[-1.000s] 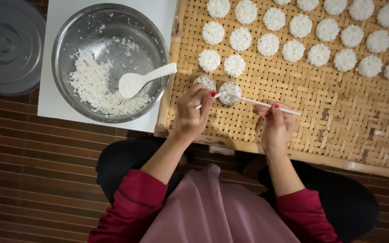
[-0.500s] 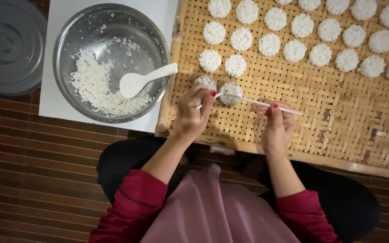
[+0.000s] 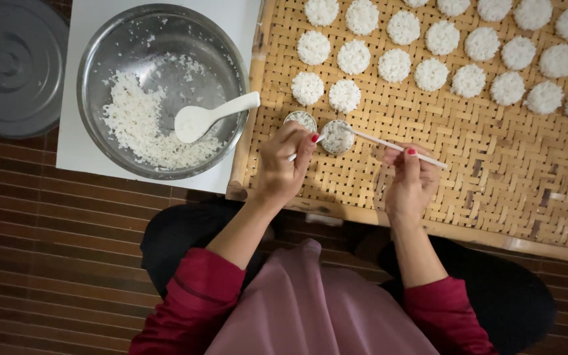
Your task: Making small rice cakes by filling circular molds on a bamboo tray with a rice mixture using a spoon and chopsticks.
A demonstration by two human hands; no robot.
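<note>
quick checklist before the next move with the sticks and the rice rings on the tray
1. Right hand grips its white stick: ok, tip at the right ring.
2. Left hand grips a stick: ok, though only a short end shows.
3. Right ring filled with rice: ok, white to the rim.
4. Left ring filled: cannot tell, the left hand partly covers it.
5. Bare space on the tray for more cakes: ok, open weave to the right.
6. Rice left in the bowl: ok, a heap on one side, spoon resting in it.
</note>
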